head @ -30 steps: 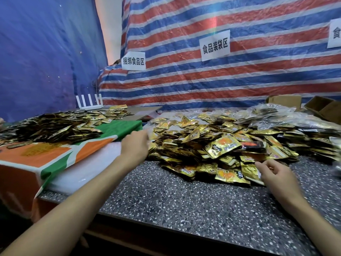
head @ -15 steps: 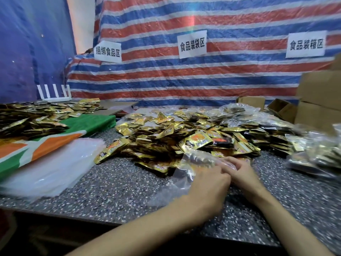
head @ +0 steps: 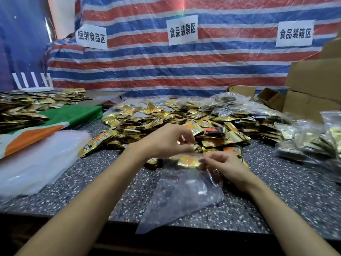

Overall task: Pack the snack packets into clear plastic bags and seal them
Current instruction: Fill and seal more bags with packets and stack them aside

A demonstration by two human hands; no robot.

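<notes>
Centre: our right hand (head: 227, 169) pinches the probably limp, slippery clear plastic bag (head: 180, 198) by its mouth; left hand (head: 166, 143) curls over light gold foil packets (head: 166, 119), grasp unclear.

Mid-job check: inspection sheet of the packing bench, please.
Surface: dark speckled stone tabletop, no spills seen.
Job's things: heap of gold foil snack packets mid-table; flat clear plastic bag in front, one gold packet at its mouth; filled clear bags at right; stack of empty clear bags at left.
Clutter: green, orange and white cloth under a second packet heap, left.
Grippers: right hand pinches the bag's mouth; left hand curled at the heap, hold unclear.
Cables: nothing seen.
Surroundings: red, white and blue striped tarpaulin with white paper signs; brown cardboard boxes at right.
</notes>
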